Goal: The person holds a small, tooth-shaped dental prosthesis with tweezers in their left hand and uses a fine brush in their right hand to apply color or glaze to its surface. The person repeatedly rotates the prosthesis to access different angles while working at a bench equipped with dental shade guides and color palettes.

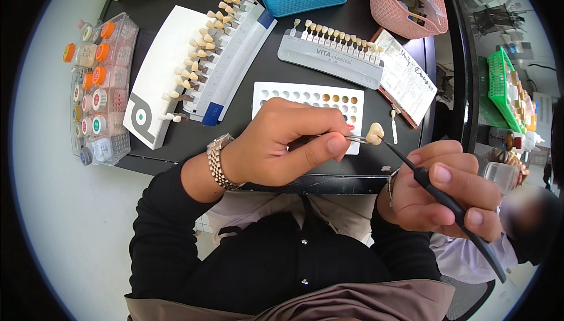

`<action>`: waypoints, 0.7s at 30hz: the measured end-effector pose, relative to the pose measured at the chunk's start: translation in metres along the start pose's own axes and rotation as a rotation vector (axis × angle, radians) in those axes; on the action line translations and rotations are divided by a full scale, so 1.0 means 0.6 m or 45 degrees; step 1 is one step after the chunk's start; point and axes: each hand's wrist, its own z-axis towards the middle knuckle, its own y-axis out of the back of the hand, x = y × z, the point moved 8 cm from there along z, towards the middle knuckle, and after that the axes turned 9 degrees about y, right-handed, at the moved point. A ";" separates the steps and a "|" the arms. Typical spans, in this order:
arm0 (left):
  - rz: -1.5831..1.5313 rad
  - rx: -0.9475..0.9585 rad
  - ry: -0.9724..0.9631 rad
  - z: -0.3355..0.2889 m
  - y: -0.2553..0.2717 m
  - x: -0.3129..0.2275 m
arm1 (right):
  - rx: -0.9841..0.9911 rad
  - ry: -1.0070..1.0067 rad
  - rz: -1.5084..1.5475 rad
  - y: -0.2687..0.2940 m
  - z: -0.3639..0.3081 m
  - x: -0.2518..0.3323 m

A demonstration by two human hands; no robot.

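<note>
My left hand (288,139), wearing a metal wristwatch (218,159), is closed on thin metal tweezers (356,138). A cream tooth crown (374,133) sits at their tip, above the table's front edge. In my right hand (449,189) is a slim black-handled brush (446,199), its dark pointed end touching or almost touching the crown's right side. Under my left hand lies a white palette (282,93) with rows of round wells, several filled with amber or brown paste; the hand hides part of it. A single shade tab (394,126) lies right of the palette.
Two tooth-shade guides, a long one (232,65) and a grey one (329,59), lie behind the palette. Left stands a clear rack (120,86) of capped jars. Blue (305,1) and pink (411,4) baskets stand at the back, with a notepad (410,77) nearer. A person (470,256) sits at right.
</note>
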 end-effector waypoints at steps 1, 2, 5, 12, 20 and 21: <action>0.007 -0.003 0.012 -0.001 0.001 0.001 | -0.045 -0.007 -0.092 -0.005 -0.001 -0.002; 0.016 -0.007 0.025 -0.003 0.003 0.001 | -0.081 -0.004 -0.133 -0.006 -0.004 -0.003; -0.042 0.055 0.158 -0.002 0.004 0.005 | -0.114 -0.002 -0.205 -0.001 -0.002 -0.001; -0.060 0.045 0.144 -0.001 0.000 0.008 | -0.101 -0.025 -0.186 0.005 0.001 0.000; -0.054 0.032 0.103 0.005 -0.002 0.002 | -0.045 -0.028 -0.025 0.014 0.004 0.001; -0.047 0.027 0.107 0.003 -0.001 0.003 | -0.050 -0.029 -0.007 0.013 0.003 0.000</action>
